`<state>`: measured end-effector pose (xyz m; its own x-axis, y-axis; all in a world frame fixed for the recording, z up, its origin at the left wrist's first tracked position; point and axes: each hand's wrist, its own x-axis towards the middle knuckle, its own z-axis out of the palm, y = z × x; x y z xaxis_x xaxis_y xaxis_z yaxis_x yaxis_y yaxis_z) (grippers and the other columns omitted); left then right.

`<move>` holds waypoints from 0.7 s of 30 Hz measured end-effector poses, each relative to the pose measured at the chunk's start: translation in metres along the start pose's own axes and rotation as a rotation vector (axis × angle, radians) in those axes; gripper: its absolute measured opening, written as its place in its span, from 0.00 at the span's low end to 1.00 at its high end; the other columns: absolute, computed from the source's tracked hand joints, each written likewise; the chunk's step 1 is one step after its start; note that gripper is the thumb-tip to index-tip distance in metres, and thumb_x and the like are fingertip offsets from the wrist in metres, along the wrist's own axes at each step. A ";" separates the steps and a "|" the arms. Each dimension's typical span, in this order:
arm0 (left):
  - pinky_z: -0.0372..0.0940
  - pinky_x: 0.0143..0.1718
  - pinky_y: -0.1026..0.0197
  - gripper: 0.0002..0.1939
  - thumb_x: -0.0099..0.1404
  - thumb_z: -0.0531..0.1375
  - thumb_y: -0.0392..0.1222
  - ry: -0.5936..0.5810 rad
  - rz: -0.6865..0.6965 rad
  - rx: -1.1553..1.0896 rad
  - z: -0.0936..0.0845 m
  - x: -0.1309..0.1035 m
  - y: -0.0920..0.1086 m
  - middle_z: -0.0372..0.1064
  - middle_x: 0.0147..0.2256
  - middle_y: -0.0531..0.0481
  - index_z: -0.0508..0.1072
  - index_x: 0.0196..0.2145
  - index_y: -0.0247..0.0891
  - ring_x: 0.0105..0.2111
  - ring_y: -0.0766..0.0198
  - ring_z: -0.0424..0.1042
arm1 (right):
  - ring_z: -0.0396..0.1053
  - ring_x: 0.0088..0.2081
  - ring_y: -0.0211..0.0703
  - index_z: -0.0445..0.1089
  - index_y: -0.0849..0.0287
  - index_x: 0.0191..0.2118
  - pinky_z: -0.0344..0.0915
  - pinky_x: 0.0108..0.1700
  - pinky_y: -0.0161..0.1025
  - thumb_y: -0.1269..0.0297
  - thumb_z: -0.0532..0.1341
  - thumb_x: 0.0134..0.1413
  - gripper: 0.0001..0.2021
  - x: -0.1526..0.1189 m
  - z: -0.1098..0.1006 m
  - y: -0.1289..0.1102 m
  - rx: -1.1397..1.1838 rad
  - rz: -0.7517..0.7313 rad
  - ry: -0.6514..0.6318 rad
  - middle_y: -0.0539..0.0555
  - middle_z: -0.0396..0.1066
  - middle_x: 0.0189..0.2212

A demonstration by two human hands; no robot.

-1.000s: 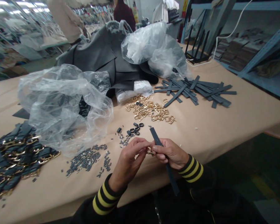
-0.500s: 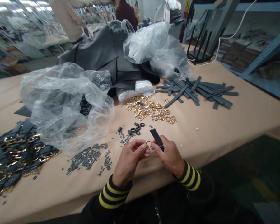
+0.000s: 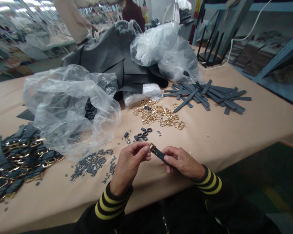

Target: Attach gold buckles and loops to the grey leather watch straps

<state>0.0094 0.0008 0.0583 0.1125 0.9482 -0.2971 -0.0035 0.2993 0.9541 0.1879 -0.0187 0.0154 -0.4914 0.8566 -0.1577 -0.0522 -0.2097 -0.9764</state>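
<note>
My left hand pinches a gold buckle by its outer side. A dark grey strap runs from the buckle into my right hand, whose thumb and fingers press on it. The buckle sits at the strap's left end, and the strap's other end is hidden in my right hand. Just beyond my hands lie several black strap loops. Farther back is a heap of gold buckles. Small metal clips are scattered left of my left hand.
A pile of dark straps lies at the back right, near a black router. Buckled straps are heaped at the left. Clear plastic bags and grey sheet material cover the table's back. A person in beige stands beyond.
The strap, earlier upright in my right hand, now lies slanted with the buckle at its end. My right hand has shifted right and turned; my left hand still holds the buckle.
</note>
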 end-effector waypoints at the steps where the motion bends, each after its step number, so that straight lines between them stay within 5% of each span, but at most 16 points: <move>1: 0.66 0.26 0.70 0.09 0.52 0.64 0.39 -0.013 -0.018 -0.046 -0.002 0.001 -0.002 0.70 0.24 0.52 0.73 0.32 0.33 0.22 0.72 0.68 | 0.65 0.21 0.31 0.62 0.63 0.38 0.61 0.25 0.31 0.61 0.53 0.56 0.09 -0.001 -0.002 0.002 0.025 0.000 -0.020 0.51 0.68 0.28; 10: 0.61 0.21 0.75 0.07 0.53 0.63 0.37 -0.285 -0.280 -0.382 0.009 -0.001 -0.022 0.67 0.21 0.52 0.70 0.27 0.30 0.20 0.76 0.63 | 0.61 0.18 0.27 0.63 0.63 0.35 0.58 0.20 0.28 0.64 0.55 0.55 0.07 0.002 -0.005 0.003 0.055 -0.080 -0.065 0.52 0.69 0.28; 16: 0.59 0.20 0.74 0.07 0.55 0.62 0.37 -0.244 -0.207 -0.354 0.018 -0.001 -0.037 0.66 0.23 0.51 0.69 0.28 0.30 0.21 0.75 0.63 | 0.61 0.16 0.29 0.58 0.58 0.39 0.60 0.18 0.28 0.70 0.54 0.53 0.06 0.000 0.011 -0.003 -0.146 -0.090 0.206 0.48 0.69 0.25; 21: 0.61 0.23 0.70 0.07 0.55 0.61 0.39 -0.225 -0.228 -0.364 0.020 -0.003 -0.037 0.63 0.23 0.55 0.67 0.29 0.32 0.21 0.74 0.62 | 0.64 0.17 0.30 0.64 0.58 0.37 0.63 0.23 0.28 0.70 0.54 0.53 0.06 -0.001 0.012 -0.001 -0.389 -0.223 0.202 0.48 0.68 0.25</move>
<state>0.0290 -0.0155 0.0245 0.3626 0.8195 -0.4437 -0.2970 0.5529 0.7785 0.1783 -0.0253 0.0186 -0.3245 0.9430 0.0738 0.2101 0.1479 -0.9664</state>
